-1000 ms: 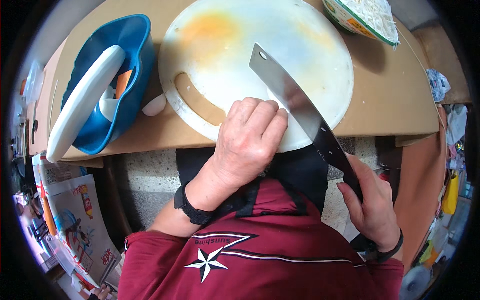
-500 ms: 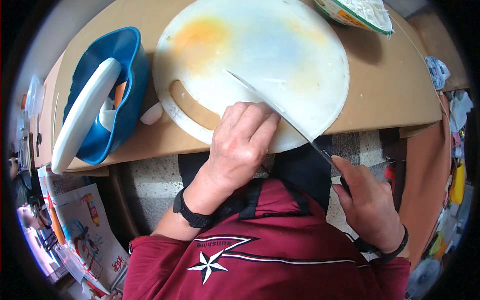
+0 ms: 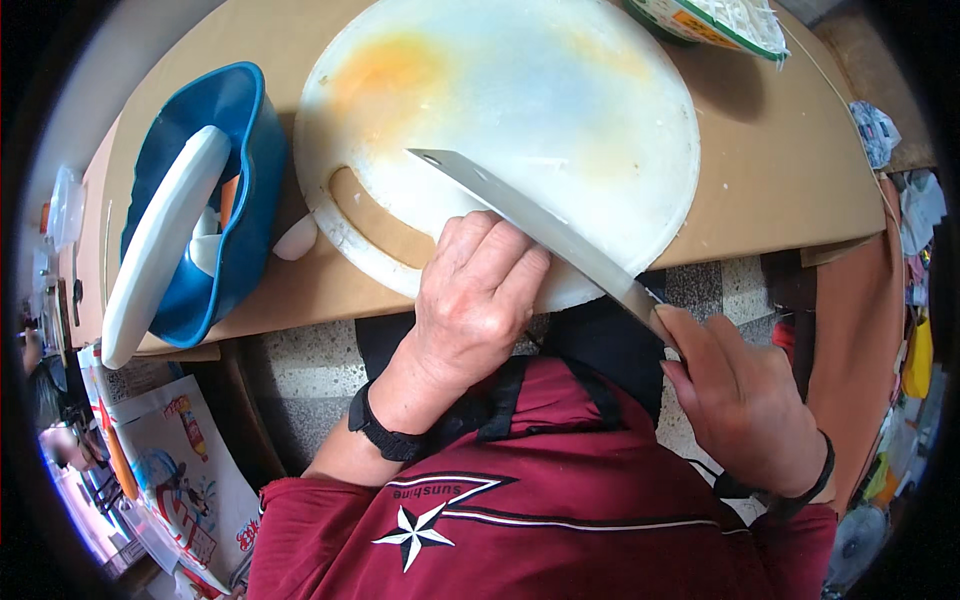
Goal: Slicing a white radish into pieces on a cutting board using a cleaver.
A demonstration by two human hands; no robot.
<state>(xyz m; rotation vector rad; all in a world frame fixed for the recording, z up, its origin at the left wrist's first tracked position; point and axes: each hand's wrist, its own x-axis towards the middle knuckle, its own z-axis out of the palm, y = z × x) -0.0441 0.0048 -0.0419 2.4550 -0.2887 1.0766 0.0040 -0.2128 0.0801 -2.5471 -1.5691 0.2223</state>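
One maroon shirt (image 3: 610,490) fills the lower middle of the frame, closest to us. Above it, at right, our right hand (image 3: 748,405) is clamped on the handle of a cleaver (image 3: 545,225), its fingers wrapped round and its thumb alongside. Near the centre, our left hand (image 3: 478,285) has its fingers bunched together and curled down at the near edge of a round white cutting board (image 3: 540,110); we cannot tell what, if anything, they pin, since the knuckles hide it. The cleaver slants from lower right to upper left over the board, just beside those knuckles; whether its edge meets anything beneath is hidden.

We judge the step in hand to be slicing. The next stroke would call for fingertips tucked back, knuckles guiding the blade, and the piece held steady so close to the edge.

On the left, a blue basin (image 3: 256,190) stands on the tan table (image 3: 770,170), with a long white vegetable (image 3: 165,245) leaning across it; a small white chunk (image 3: 296,238) lies between basin and board. Farthest off, at upper right, we see a patterned bowl (image 3: 690,25) heaped with white shreds (image 3: 745,18).
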